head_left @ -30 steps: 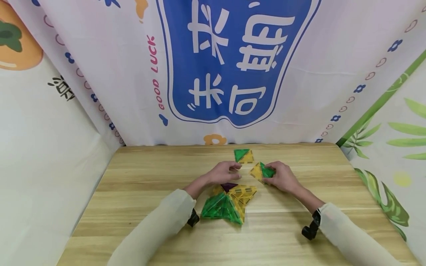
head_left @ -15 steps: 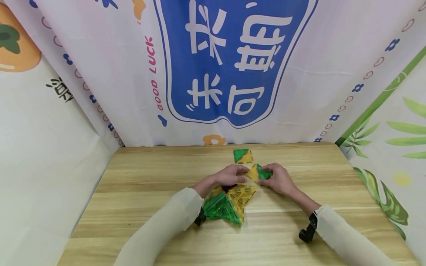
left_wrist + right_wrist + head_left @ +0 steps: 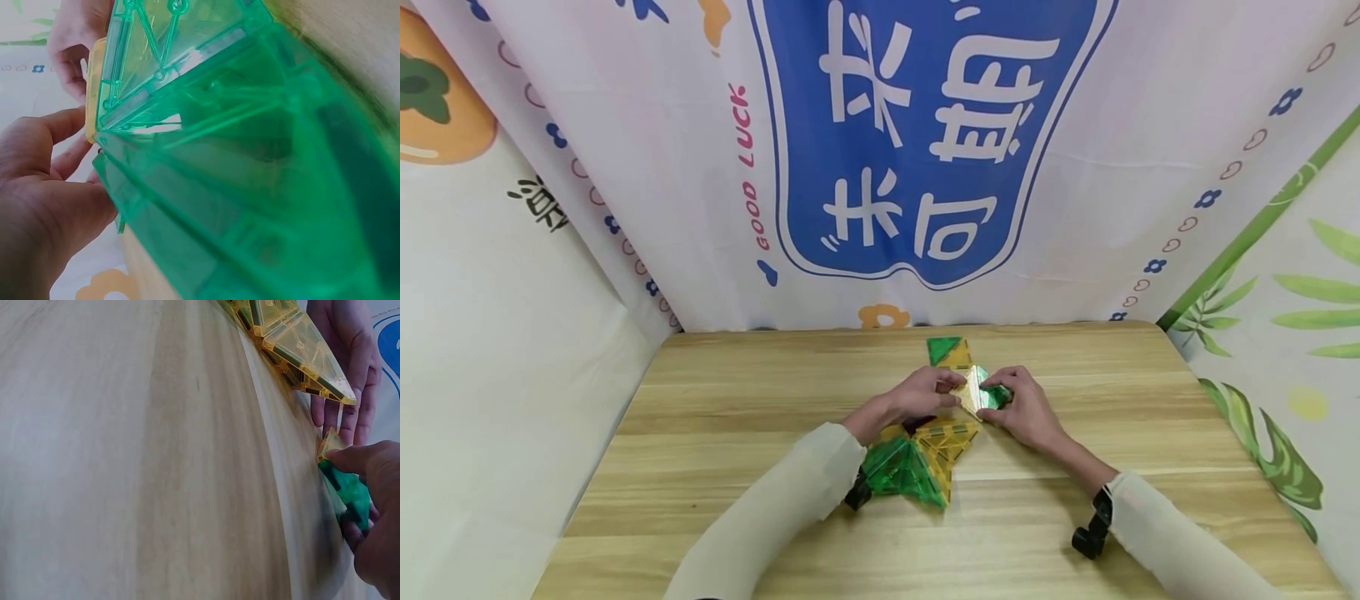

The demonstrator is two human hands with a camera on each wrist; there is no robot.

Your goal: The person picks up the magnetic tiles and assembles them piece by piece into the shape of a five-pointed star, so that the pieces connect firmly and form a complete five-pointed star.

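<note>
In the head view a yellow triangular magnetic tile [image 3: 970, 395] and a green triangular magnetic tile [image 3: 995, 394] meet along one edge, with a bright glare at the seam. My right hand [image 3: 1028, 408] grips the green tile between thumb and fingers. My left hand [image 3: 919, 395] pinches the yellow tile at its left corner; the fingertip contact is partly hidden. In the right wrist view the joined tiles show as a small yellow tile [image 3: 331, 442] above the green tile [image 3: 350, 495]. Beside my left wrist stands a star-like build of green tiles [image 3: 901, 468] and yellow tiles [image 3: 946, 442].
A flat green-and-yellow tile square [image 3: 950, 352] lies just behind the hands. A dark purple tile [image 3: 917, 423] shows partly under my left hand. Wood table [image 3: 737, 392] reaches back to a printed cloth [image 3: 715, 292]. Green tiles fill much of the left wrist view.
My left hand has moved right to the yellow tile. My right hand has shifted slightly left with the tile pair, which now catches a bright glare. The star-like build has stayed put.
</note>
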